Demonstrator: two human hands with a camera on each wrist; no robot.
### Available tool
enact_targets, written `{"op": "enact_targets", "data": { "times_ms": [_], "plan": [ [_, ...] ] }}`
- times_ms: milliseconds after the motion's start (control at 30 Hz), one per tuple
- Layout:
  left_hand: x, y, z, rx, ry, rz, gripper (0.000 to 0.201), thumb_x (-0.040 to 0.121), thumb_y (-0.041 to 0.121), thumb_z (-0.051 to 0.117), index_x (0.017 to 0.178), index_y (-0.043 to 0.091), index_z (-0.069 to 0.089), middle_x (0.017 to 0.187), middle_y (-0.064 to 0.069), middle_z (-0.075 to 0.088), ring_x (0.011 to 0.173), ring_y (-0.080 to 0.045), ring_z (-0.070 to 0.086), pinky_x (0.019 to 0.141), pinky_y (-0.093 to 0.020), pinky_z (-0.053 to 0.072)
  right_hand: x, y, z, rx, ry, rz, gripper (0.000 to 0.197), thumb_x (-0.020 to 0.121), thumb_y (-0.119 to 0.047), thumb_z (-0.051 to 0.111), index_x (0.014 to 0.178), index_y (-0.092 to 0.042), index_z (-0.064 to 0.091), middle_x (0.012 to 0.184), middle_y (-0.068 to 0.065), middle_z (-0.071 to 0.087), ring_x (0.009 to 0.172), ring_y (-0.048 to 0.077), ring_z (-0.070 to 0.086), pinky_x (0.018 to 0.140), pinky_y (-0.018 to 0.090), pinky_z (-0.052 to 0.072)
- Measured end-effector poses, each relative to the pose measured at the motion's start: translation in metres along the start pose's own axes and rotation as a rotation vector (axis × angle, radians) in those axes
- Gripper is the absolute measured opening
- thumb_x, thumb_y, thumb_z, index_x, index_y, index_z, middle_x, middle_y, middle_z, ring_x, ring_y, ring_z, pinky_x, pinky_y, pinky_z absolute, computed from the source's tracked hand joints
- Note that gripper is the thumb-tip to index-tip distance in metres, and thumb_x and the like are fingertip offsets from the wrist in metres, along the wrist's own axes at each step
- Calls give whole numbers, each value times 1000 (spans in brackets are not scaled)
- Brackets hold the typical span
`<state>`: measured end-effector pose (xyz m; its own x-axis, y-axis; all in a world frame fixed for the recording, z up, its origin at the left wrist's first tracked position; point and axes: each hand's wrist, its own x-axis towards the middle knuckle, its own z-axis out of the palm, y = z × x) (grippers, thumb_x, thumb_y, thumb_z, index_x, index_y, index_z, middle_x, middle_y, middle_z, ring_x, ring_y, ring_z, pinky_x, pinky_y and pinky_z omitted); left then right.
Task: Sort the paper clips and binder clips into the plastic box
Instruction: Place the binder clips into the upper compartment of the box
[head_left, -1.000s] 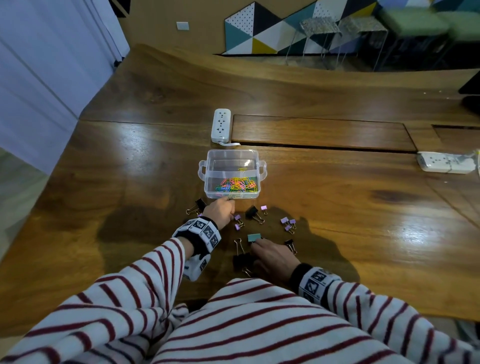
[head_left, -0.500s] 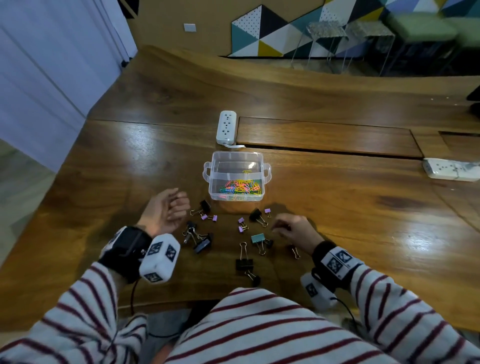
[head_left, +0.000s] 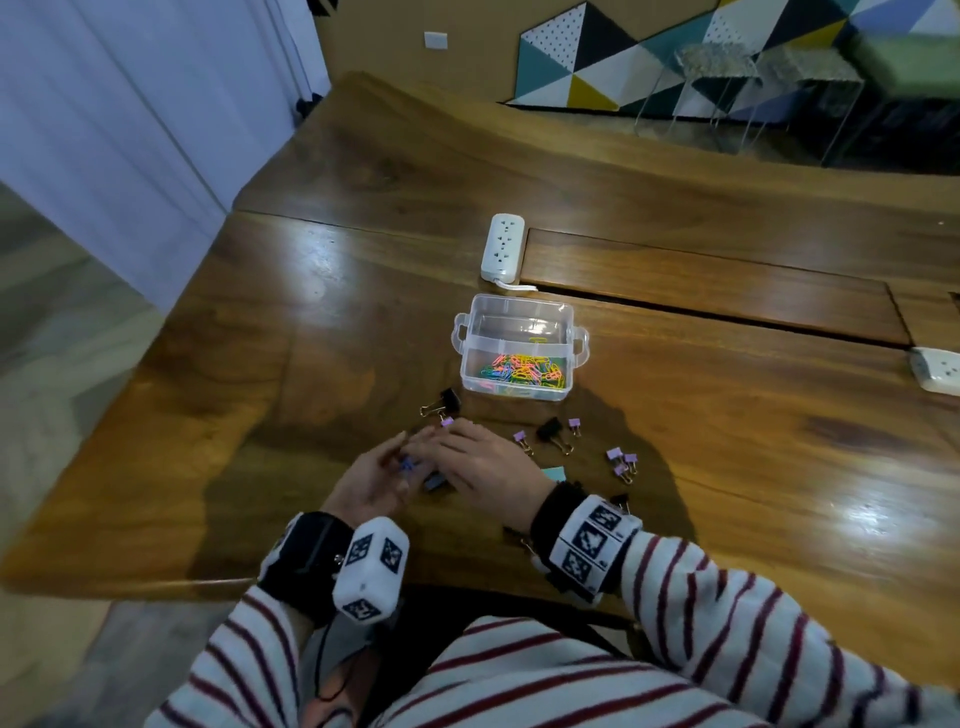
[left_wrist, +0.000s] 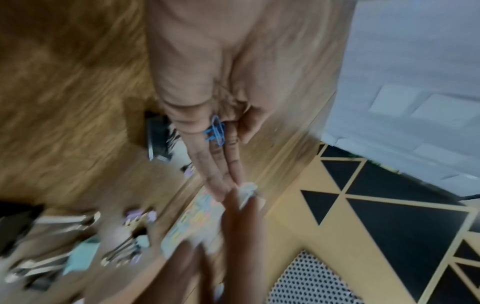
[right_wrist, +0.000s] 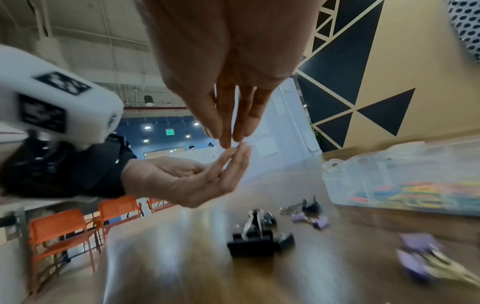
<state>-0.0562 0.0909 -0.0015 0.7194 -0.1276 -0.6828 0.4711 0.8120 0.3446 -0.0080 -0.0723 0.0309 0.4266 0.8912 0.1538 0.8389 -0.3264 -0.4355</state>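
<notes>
While the flat, palm-up left hand (left_wrist: 207, 98) carries small blue wire paper clips (left_wrist: 215, 131), the straight-fingered right hand (head_left: 483, 462) hides binder clips beneath; its fingertips touch the left's.

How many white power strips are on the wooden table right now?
2. One power strip lies just beyond the plastic box, on its far side. The other power strip lies toward the right of the table, cut off by the picture's edge. More could lie out of view.

Head view looks down over the table (head_left: 727, 467); wrist views look close along the hands.
</notes>
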Motion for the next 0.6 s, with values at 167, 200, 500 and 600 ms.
{"op": "enact_targets", "data": {
  "times_ms": [167, 200, 500, 600],
  "plan": [
    [-21, 26, -53, -214, 13, 158, 61, 31, 5, 93, 89, 0, 72, 98, -14, 73, 87, -18, 72, 69, -24, 60, -63, 29, 17, -231, -488, 52, 55, 87, -36, 54, 138, -29, 33, 151, 11, 28, 141, 36, 16, 110, 65, 15],
    [-26, 31, -63, -224, 20, 191, 65, 28, 6, 94, 89, 0, 72, 98, -13, 73, 88, -18, 72, 69, -24, 60, -74, 35, 20, -269, -612, 91, 61, 87, -41, 52, 141, -34, 24, 155, 11, 13, 142, 37, 3, 110, 67, 4],
    [-32, 22, -78, -251, 63, 260, 64, 19, 4, 93, 79, -1, 72, 88, -12, 74, 81, -18, 72, 65, -23, 59, -68, 67, 10, -273, -440, 373, 39, 89, -30, 51, 127, -23, 43, 138, 5, 40, 129, 26, 31, 103, 45, 29],
    [-30, 18, -67, -273, 77, 257, 44, 46, 5, 86, 86, -1, 69, 87, -12, 73, 80, -18, 72, 65, -23, 59, -52, 79, 2, -317, -441, 459, 44, 89, -33, 52, 130, -21, 41, 135, 7, 42, 127, 26, 31, 103, 45, 28]
  ]
}}
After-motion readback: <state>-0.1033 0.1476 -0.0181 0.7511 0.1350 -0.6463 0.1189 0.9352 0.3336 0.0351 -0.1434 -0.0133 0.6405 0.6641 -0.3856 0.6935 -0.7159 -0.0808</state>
